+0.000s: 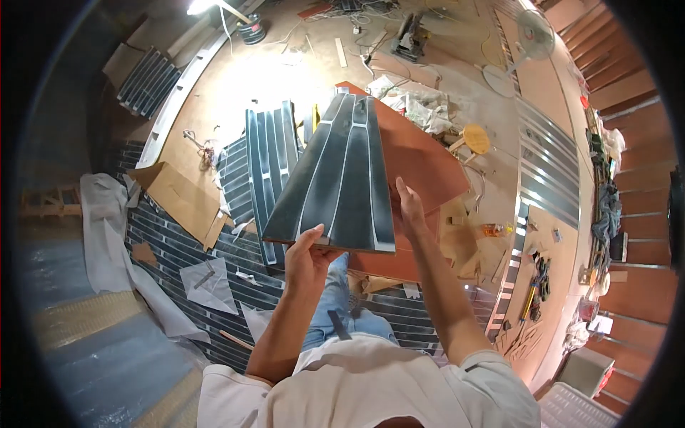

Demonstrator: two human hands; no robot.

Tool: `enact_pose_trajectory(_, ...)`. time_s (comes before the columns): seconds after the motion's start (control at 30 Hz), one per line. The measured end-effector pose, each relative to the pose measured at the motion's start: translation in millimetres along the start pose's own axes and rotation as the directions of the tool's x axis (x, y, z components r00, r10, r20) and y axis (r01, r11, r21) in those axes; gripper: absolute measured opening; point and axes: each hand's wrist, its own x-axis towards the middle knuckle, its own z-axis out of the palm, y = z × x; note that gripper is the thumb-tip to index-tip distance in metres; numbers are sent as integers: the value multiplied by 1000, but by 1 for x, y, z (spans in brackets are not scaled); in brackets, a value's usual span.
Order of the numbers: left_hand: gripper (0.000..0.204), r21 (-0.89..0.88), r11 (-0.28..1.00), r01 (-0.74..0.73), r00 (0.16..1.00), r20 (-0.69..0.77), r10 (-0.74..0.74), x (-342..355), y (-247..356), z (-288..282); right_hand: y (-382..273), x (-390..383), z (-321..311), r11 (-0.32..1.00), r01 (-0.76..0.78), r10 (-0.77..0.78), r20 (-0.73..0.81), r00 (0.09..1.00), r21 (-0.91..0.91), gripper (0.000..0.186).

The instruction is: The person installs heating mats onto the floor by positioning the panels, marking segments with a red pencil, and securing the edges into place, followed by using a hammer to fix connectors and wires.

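In front of me I hold a dark panel (335, 182) with pale lines running along its length, tilted so its near edge is closest to me. My left hand (310, 253) is closed on that near edge, thumb on top and fingers underneath. At the panel's right side my right hand (408, 207) supports the long edge; its fingers are partly hidden behind it. Below and to the right lies a reddish-brown sheet (428, 153). Further striped dark panels (270, 160) lie just left of the one I hold.
Brown cardboard (182, 200) and white scraps (208, 285) lie on the striped floor at left. A round yellow stool (474, 139) and crumpled plastic (417, 103) are beyond the sheet. A bright lamp (203, 6) shines at the far left; a fan (535, 34) stands far right.
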Motion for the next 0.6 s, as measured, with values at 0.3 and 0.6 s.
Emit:
enact_pose_trajectory(0.3, 30, 347, 925, -155, 971, 225, 78, 30, 84, 26, -77, 135, 77, 964, -260, 246, 179, 953, 58, 22)
enact_pose_trajectory(0.6, 82, 395, -16, -918, 324, 776, 541, 189, 187, 147, -220, 208, 83, 926, -367, 349, 167, 922, 91, 21)
